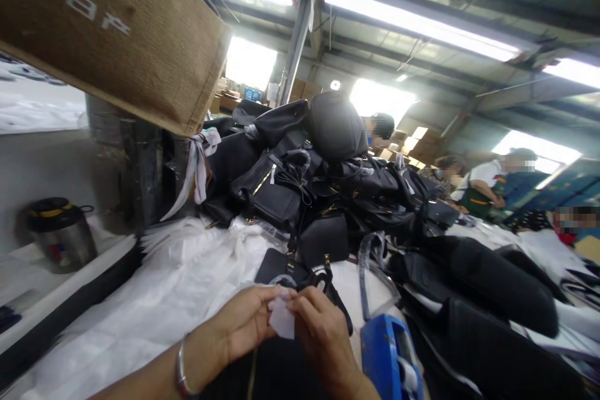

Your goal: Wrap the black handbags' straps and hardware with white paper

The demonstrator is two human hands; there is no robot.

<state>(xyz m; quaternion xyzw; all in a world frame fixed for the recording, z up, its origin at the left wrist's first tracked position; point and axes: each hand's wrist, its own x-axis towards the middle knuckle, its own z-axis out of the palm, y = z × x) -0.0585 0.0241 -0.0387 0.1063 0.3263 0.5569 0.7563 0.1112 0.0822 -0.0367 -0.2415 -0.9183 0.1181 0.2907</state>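
Between my two hands is a small piece of thin white, translucent sheet (282, 319), held above a black bag (276, 369). My left hand (246, 320), with a metal bracelet on its wrist, pinches the sheet at its upper edge. From the other side, the fingers of my right hand (323, 328) are closed on the same sheet. The black bag below lies partly hidden by my hands and shows a gold zip. Just beyond my fingers lie a black flap and straps with gold fittings.
A blue tape dispenser (391, 359) stands right of my right hand. White plastic bags (159, 287) spread to the left. Black bags (276, 190) are heaped ahead. A steel flask (62, 234) and brown cloth bag (117, 31) are left. Several people (485, 184) are at the far right.
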